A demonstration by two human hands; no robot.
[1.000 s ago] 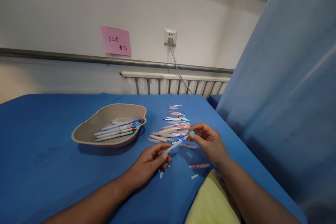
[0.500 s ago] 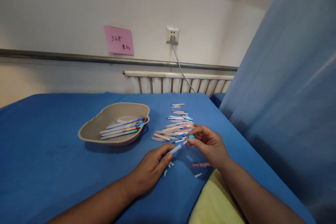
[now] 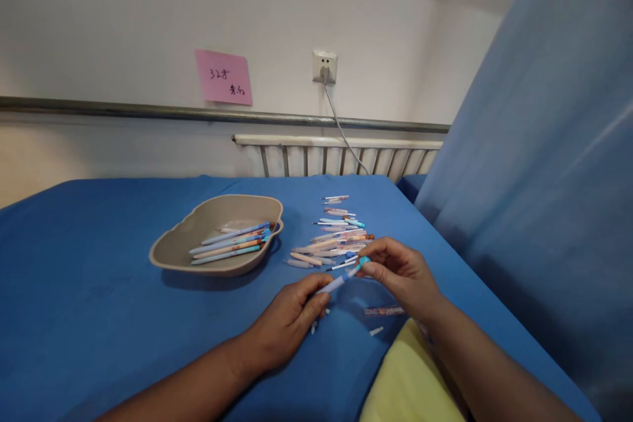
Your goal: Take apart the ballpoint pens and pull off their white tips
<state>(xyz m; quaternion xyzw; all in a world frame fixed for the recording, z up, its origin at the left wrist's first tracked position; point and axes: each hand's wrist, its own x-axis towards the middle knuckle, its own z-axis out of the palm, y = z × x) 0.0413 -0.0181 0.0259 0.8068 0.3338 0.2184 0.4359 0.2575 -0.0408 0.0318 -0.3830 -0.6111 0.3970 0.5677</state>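
Both my hands hold one light blue pen (image 3: 342,280) just above the blue table cover (image 3: 89,290). My left hand (image 3: 289,320) pinches its lower end. My right hand (image 3: 401,271) pinches the turquoise top end. Just behind the pen lies a loose pile of pens and pen parts (image 3: 335,237). A beige shallow tray (image 3: 168,252) to the left holds several finished pens (image 3: 230,242) lying side by side.
Small white pen bits (image 3: 376,330) and a patterned pen barrel (image 3: 383,310) lie near my right wrist. A yellow cloth (image 3: 410,382) covers the table's near edge. A blue curtain (image 3: 534,145) hangs at the right. Wall socket (image 3: 324,66), pink note (image 3: 223,77) and radiator (image 3: 336,155) stand behind.
The two hands stay on the same pen, with only small shifts of the fingers. The camera has drifted slightly, so the scene sits a little to the right.
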